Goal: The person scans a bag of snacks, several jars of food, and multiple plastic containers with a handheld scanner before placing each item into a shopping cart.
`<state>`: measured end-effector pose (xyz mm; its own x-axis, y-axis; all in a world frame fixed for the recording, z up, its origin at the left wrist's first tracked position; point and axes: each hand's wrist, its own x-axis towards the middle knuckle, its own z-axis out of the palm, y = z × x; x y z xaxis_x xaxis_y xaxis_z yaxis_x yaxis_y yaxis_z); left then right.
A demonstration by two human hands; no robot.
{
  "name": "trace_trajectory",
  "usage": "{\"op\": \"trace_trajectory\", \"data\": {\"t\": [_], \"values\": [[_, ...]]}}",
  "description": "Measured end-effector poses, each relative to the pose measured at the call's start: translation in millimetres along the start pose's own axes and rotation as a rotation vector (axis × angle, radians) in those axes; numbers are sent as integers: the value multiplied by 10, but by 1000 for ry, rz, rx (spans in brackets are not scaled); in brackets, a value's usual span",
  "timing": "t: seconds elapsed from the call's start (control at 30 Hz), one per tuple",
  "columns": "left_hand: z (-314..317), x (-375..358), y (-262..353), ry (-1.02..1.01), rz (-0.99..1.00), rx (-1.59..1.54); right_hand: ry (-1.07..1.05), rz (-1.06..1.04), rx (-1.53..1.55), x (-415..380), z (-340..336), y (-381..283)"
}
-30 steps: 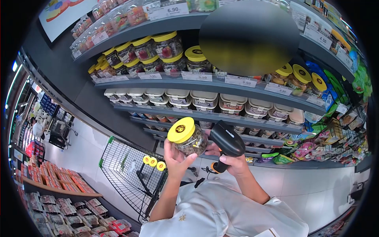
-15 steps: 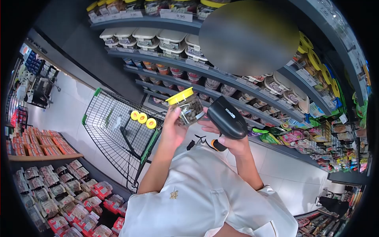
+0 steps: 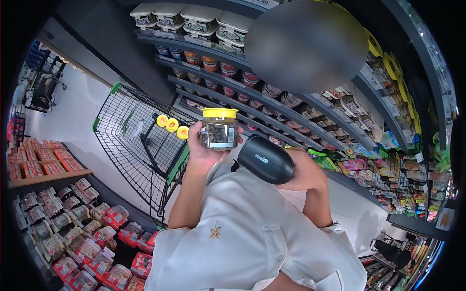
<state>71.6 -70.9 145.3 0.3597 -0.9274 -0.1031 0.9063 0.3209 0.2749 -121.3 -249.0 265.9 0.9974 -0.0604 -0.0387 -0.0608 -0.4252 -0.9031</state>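
- Lighting: bright, whitish; floor softly shadowed toward four o'clock.
- Glare: mild sheen on scanner.
- Blur: smooth oval smear, one o'clock.
- Distortion: shelves bow at two o'clock; corners black.
- Focus: centre crisp.

We count one yellow-lidded clear jar, one barcode scanner, one left hand and one right hand. We count one wire shopping cart and three round yellow lids at it. We count one white shirt with one gold emblem. Left of the single blurred oval, we count four front stacks of white-lidded tubs, two tubs per stack. Lidded cups, orange boxes and clear-topped food packs are too numerous for us to count exactly.
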Motion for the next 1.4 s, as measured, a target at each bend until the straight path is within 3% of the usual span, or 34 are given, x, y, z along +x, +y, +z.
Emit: {"op": "trace_trajectory", "data": {"t": [0.03,0.13,0.17,0.2,0.27,0.4,0.53,0.6,0.63,0.73,0.8,0.93,1.07,1.13,1.2,1.27,1.4], "values": [[-20,8,34,-131,2,-39,0,-7,-7,39,3,-24],[37,-46,26,113,97,-120,119,18,141,154,125,3],[-43,-49,48,61,129,-119,203,145,290,181,255,104],[-74,-62,46,168,179,-87,181,194,478,256,288,105],[-84,-65,37,384,276,-24,284,238,575,409,476,143],[-350,-189,-76,379,356,64,205,308,666,558,683,425],[-586,-344,-48,307,298,155,242,374,813,732,805,599],[-614,-478,72,236,149,126,252,370,835,842,869,631],[-585,-526,147,293,93,139,226,384,820,903,897,650],[-689,-683,440,305,41,219,154,436,834,1105,1028,699],[-815,-775,657,361,144,227,115,489,924,1233,1161,722],[-1601,-864,1107,613,401,227,-12,656,881,1415,1345,731],[-3115,-807,1713,873,566,231,-129,797,763,1289,1664,1064],[-3795,-729,1927,1139,473,431,-48,805,840,1248,1827,1096],[-4583,-659,2100,1168,386,454,-11,804,867,1254,1863,1113],[-4766,-477,2171,1294,335,451,-10,789,891,1255,1855,1188],[-5353,-228,2175,1307,301,399,61,754,947,1282,1889,1187]]}}
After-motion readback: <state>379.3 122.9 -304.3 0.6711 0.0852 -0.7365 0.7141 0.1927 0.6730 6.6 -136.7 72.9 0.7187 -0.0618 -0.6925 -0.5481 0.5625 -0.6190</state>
